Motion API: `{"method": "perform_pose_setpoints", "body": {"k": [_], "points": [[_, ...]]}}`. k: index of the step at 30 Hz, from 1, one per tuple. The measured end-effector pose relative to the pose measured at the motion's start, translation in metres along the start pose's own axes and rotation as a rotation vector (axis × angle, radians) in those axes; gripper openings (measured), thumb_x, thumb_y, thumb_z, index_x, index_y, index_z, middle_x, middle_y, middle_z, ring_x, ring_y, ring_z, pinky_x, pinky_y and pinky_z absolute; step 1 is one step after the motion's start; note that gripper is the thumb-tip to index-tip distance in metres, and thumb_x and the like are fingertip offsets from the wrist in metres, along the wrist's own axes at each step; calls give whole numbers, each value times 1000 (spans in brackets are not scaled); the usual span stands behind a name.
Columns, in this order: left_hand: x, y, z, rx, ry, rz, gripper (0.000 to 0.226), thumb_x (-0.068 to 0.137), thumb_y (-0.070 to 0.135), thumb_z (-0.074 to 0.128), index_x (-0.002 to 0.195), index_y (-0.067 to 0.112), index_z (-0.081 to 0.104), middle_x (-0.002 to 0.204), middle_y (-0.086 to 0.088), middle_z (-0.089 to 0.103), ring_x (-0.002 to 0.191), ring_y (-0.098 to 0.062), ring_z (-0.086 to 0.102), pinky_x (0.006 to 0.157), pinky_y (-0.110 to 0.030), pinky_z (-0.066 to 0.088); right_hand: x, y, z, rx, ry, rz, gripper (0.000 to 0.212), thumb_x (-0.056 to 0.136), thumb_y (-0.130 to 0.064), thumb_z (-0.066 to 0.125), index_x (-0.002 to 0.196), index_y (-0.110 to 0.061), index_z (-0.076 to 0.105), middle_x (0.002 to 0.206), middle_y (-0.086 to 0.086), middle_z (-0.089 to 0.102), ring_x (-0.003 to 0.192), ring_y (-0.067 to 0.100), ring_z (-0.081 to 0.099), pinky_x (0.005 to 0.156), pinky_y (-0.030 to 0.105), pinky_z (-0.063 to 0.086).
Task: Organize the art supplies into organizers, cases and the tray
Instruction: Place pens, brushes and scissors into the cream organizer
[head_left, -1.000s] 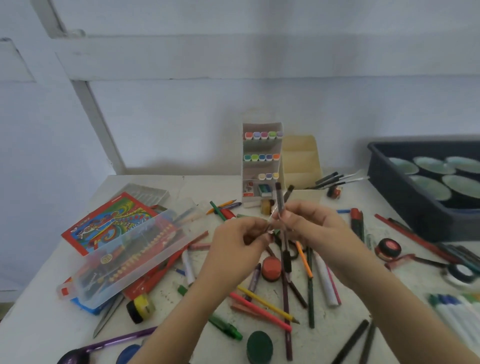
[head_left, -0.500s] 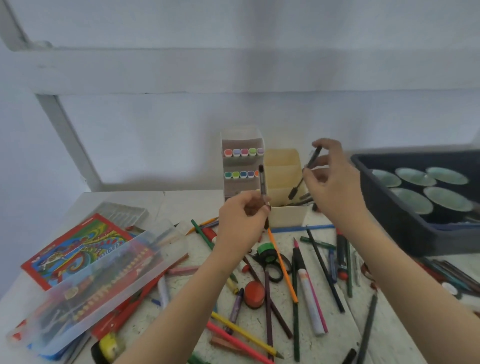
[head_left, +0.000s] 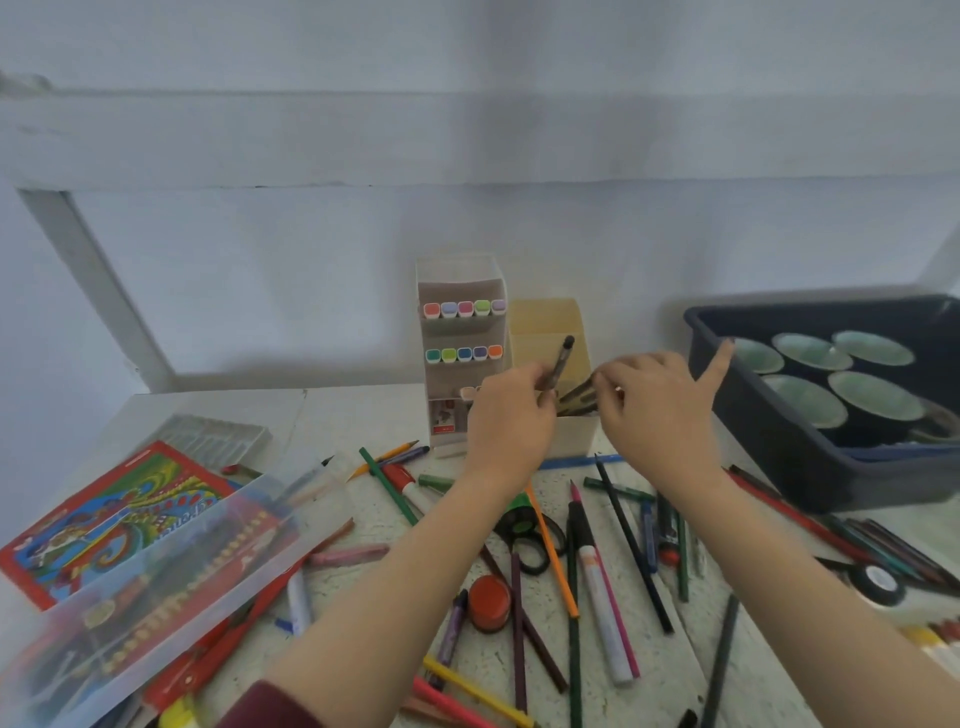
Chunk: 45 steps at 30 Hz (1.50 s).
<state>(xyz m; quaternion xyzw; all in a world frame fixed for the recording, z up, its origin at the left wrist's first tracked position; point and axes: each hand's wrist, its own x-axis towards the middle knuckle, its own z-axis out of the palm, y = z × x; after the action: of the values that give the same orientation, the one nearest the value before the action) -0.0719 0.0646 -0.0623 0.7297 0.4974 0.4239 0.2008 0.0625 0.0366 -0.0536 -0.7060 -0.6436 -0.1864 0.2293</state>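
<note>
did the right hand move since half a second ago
Yes. The right hand has dropped from level with the top of the beige organizer down to the pens in it.

The tray (head_left: 769, 457) is dark blue, the pencil box (head_left: 104, 514) red with colourful swirls, the organizer (head_left: 550, 322) pale yellow.

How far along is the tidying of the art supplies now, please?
Done: markers sit in rows in the white organizer, and round pots sit in the navy tray. In hand: the left hand holds a dark pen above the cream organizer; the right hand is at dark pens standing in it, grip unclear. Left: many pens and pencils lie loose on the table.
</note>
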Motion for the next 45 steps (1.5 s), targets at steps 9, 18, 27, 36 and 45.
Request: {"method": "perform_pose_setpoints", "body": {"k": [9, 18, 27, 36, 45], "points": [[1, -7, 19, 195, -62, -7, 25, 94, 14, 51, 113, 18, 66, 101, -2, 71, 94, -20, 63, 75, -31, 49, -2, 4, -6, -14, -78, 88, 18, 87, -35, 58, 84, -34, 75, 121, 1, 63, 119, 26, 49, 106, 66, -6], [-2, -17, 12, 289, -263, -25, 28, 90, 22, 49, 111, 18, 68, 86, 0, 67, 75, -16, 58, 61, -27, 46, -9, 1, -4, -38, -78, 109, 17, 86, -32, 58, 90, -29, 74, 128, 5, 59, 125, 29, 44, 106, 67, -6], [-30, -16, -34, 149, -120, 26, 28, 92, 15, 51, 115, 17, 67, 108, 2, 68, 97, -8, 57, 77, -14, 37, -27, -22, -14, 219, 183, 115, 51, 83, -29, 53, 133, -18, 46, 139, 11, 44, 129, 31, 38, 110, 56, 8], [-44, -60, -104, 638, -49, -153, 27, 90, 17, 50, 110, 23, 68, 106, 4, 68, 105, -18, 51, 75, -27, 37, -38, -75, 5, 530, 31, -353, 12, 83, -9, 59, 94, -11, 64, 89, 1, 61, 79, 13, 53, 68, 24, 42], [-51, -71, -113, 940, -225, -109, 29, 89, 18, 47, 106, 25, 69, 100, -1, 64, 102, -26, 47, 75, -32, 25, -24, -129, 49, -110, -357, -396, 18, 92, -6, 45, 98, -14, 61, 93, 3, 66, 83, 21, 64, 57, 27, 39]]}}
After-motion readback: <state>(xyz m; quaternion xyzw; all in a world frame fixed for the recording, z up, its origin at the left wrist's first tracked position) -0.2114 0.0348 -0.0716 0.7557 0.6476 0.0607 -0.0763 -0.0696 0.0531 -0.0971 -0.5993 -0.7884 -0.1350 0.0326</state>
